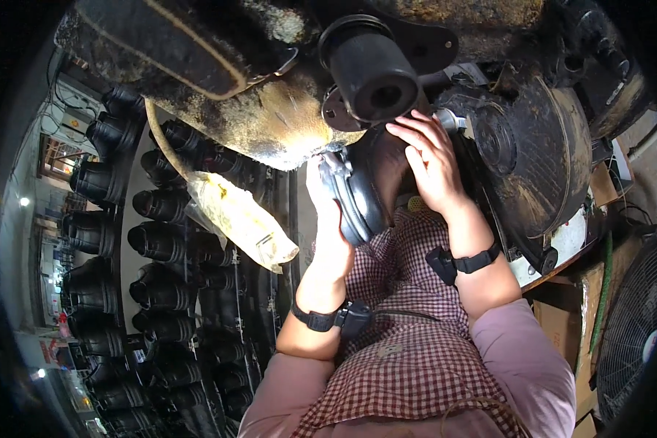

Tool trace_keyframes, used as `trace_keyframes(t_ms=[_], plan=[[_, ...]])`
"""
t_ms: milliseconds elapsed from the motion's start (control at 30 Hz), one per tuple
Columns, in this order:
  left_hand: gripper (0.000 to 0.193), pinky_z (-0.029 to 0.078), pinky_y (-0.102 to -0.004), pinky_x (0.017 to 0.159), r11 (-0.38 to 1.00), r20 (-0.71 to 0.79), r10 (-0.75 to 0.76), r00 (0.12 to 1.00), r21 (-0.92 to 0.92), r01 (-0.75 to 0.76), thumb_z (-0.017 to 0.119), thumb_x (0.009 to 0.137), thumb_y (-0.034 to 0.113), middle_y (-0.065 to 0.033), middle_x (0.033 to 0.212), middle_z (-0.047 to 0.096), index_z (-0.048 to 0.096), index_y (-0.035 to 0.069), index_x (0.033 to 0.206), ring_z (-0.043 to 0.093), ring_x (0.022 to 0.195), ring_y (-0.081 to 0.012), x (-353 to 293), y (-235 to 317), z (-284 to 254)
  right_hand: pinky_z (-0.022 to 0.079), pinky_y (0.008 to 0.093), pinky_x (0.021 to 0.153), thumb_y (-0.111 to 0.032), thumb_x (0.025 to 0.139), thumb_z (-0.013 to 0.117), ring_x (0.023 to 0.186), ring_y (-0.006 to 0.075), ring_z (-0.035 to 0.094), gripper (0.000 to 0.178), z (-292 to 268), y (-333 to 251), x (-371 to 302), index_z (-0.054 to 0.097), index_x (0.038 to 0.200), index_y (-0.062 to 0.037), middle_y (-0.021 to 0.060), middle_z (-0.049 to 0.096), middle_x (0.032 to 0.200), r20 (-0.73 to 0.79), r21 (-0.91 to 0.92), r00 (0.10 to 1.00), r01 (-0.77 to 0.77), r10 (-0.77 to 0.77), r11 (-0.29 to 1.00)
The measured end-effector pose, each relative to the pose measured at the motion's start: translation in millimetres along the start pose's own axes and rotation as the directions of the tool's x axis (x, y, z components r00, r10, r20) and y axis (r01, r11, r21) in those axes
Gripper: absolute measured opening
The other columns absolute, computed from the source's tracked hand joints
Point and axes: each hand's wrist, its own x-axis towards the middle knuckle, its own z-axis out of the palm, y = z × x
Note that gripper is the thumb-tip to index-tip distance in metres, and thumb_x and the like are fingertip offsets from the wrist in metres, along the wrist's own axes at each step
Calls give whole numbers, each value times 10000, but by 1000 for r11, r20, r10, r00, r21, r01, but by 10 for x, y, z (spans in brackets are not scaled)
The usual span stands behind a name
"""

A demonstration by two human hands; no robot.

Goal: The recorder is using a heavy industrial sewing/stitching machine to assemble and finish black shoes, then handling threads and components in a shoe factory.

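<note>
A black shoe with a glossy, ridged sole edge is tilted beneath the worn head of a large machine. Wrapped around its sole side is my left hand, whose fingers are partly lost in glare. On the shoe's other side, my right hand has its fingers stretched out along the dark upper. Its fingertips come close to a black cylinder on the machine. Bright light falls on the metal by the shoe's edge, and the exact contact point there is hidden.
Racks of black shoes fill the left side. A yellowish wrapped tube hangs beside my left forearm. To the right stand a large dark wheel, a table edge and a fan.
</note>
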Motion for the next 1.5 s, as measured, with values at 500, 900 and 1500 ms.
trace_keyframes(t_ms=[500,900,1500], plan=[[330,497,-254,686,984,-381,-177,907,-93,153,428,994,331,-24,931,631,571,42,1062,602,764,-103,336,214,206,464,425,775,-90,826,546,839,332,578,172,-289,-306,-341,615,977,-45,124,627,893,143,-143,975,-152,172,978],[401,386,-320,978,587,40,418,907,751,-303,457,913,48,-165,1235,490,417,-33,1303,490,1123,-233,48,563,186,472,413,734,-88,844,584,790,316,590,378,-848,-917,-304,575,1221,-85,128,633,902,309,2,917,-267,253,964],[838,279,-365,1095,987,-45,-13,999,159,20,521,807,238,-207,1480,292,108,-56,1474,374,1326,-280,-692,183,294,383,293,993,-158,1020,371,1178,189,529,336,-893,-882,-338,562,1238,12,139,585,1252,338,581,872,-489,354,651]])
